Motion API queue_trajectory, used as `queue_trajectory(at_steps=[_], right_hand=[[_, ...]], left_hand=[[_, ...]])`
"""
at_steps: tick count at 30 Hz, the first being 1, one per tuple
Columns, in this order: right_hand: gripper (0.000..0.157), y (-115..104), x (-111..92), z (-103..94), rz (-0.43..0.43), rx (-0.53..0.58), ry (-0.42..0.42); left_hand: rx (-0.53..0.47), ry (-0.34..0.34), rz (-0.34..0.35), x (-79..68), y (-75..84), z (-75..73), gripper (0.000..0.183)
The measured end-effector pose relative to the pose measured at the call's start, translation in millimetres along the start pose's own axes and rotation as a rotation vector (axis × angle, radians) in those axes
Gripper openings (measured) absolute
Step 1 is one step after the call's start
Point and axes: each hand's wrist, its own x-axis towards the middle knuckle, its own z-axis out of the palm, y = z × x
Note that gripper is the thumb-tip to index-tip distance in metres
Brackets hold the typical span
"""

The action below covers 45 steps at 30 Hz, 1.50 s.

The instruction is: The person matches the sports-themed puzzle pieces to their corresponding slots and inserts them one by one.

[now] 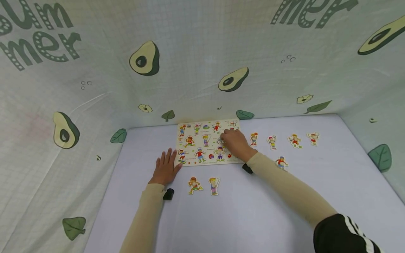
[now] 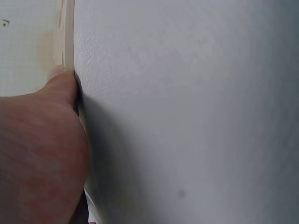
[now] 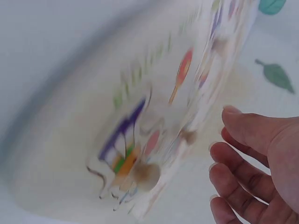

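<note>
A wooden peg puzzle board (image 1: 202, 142), printed with sports figures, lies near the back of the table. My left hand (image 1: 164, 168) rests on the table with fingers spread, its thumb (image 2: 63, 86) against the board's edge in the left wrist view. My right hand (image 1: 236, 143) is over the board's right part, fingertips close to a printed bicycle (image 1: 219, 141). In the right wrist view its fingers (image 3: 238, 163) are loosely bent, with nothing visible between them and the thumb. Round knobs (image 3: 147, 176) stand up from figures on the board.
Two figure pieces, a runner (image 1: 194, 185) and one in purple trousers (image 1: 214, 186), lie in front of the board. Several more, among them a footballer (image 1: 295, 141), lie to its right; one (image 1: 281, 162) is beside the right sleeve. A patterned cloth (image 1: 190, 52) hangs behind the table.
</note>
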Motion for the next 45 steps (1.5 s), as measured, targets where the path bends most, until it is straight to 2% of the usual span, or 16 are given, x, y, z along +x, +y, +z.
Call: queue_trajectory(at_steps=[7, 11, 18, 27, 36, 45], right_hand=[[0.018, -26, -32, -1.5, -0.083, 0.065, 0.029], [0.02, -44, -50, -1.0, -0.133, 0.086, 0.018], [0.021, -70, -71, -4.3, -0.193, 0.085, -0.016], [0.02, -85, -85, -2.4, -0.243, 0.115, -0.056], [0.023, -90, -94, 3.7, -0.302, 0.076, -0.047], [0.02, -92, -98, 10.8, -0.306, 0.034, -0.041]], left_hand=[[0.007, -0.018, 0.0, -0.2, 0.0, -0.6, 0.067], [0.008, -0.038, -0.008, -0.1, -0.7, -0.2, 0.068], [0.0, -0.026, 0.002, 0.6, -1.1, 0.2, 0.067], [-0.011, -0.006, 0.004, -0.5, 1.0, -1.6, 0.068], [-0.006, 0.001, -0.004, -1.1, 2.3, -1.8, 0.066], [-0.011, -0.018, -0.002, -1.0, -0.5, 0.5, 0.067]])
